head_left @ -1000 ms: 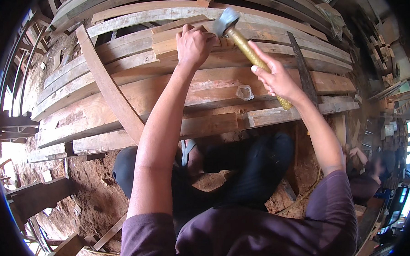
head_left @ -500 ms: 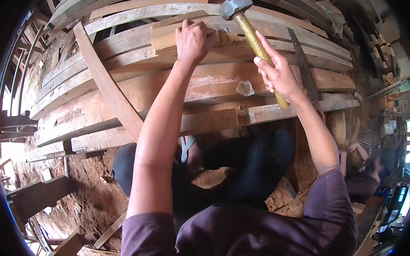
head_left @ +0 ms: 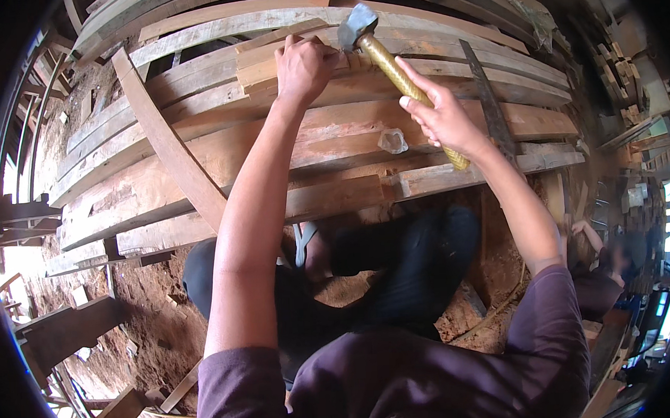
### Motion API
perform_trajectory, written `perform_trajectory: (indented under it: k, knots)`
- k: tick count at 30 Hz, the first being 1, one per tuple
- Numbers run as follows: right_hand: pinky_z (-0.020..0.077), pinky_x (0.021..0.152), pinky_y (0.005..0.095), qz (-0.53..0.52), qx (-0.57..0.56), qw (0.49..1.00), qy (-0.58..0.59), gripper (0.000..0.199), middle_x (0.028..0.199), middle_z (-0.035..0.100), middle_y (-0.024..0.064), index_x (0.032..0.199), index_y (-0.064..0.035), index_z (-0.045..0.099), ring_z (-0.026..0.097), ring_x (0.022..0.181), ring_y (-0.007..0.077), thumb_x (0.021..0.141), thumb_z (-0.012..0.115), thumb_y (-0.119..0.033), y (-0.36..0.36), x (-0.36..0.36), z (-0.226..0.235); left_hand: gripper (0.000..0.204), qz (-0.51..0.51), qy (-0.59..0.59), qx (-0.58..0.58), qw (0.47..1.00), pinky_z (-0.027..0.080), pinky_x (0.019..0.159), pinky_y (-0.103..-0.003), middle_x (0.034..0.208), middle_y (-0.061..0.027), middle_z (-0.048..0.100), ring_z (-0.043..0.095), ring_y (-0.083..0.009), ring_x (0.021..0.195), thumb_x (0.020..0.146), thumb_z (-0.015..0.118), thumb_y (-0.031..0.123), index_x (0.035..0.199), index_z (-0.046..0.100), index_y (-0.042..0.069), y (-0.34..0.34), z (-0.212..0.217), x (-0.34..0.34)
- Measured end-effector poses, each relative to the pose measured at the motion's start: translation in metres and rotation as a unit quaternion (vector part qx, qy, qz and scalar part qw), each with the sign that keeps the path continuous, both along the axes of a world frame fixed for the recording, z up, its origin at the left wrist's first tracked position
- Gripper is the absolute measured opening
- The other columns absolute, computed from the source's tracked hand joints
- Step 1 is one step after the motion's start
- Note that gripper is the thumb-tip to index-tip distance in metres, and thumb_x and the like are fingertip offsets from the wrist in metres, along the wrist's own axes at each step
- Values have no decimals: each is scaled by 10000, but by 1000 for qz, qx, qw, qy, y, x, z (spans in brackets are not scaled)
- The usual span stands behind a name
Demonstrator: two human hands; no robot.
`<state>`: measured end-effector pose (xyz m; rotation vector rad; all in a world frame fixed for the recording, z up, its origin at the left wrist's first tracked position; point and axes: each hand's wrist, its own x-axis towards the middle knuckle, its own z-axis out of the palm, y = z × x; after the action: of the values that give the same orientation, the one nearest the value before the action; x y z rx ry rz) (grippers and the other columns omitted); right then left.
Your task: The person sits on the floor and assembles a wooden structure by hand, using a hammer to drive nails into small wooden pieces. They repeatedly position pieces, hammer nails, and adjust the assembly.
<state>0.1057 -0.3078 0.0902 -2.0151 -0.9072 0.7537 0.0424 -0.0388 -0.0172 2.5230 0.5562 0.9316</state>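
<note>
Short boards (head_left: 257,72) lie beneath our left hand (head_left: 304,68), fingers curled, hold hidden from us; our right hand (head_left: 441,115) wraps the hammer (head_left: 388,63), head just right of the left: a glancing blow could bruise knuckles.

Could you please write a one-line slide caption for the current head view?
Right hand gripping a yellow-handled hammer, left hand close to its head, over stacked wooden beams.

Left grip (head_left: 303,67): fingertips mostly hidden, anything pinched too small to tell. Co-worker (head_left: 594,290) blurred.
</note>
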Motion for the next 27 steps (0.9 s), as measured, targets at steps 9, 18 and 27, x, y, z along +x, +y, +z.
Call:
perform_trajectory:
  k: [9,18,27]
  knots:
    - [420,450,229,10,-1,1000,-15,736,731,469,-78,1768,-392,308,396,508,30,1141,639,-195,0,-5,5,327,-135,39,-46,989,555,1066,-594,1125,-234,808,667,-469,1301,809,930,190,1098,858,57,34,12,-14]
    - [467,484,252,21,31,994,-99,746,775,550,-26,1770,-378,308,485,545,42,1130,642,-191,5,-8,-8,852,23,186,188,964,279,1317,-616,1673,-112,514,451,-399,1559,1001,603,773,1640,534,214,46,5,-59]
    - [433,411,208,-16,109,994,5,758,813,566,-39,1779,-364,263,439,510,22,1139,635,-201,0,-7,1,704,-3,132,205,970,416,1211,-566,1536,-80,631,557,-404,1432,998,668,686,1572,623,282,51,-1,-65]
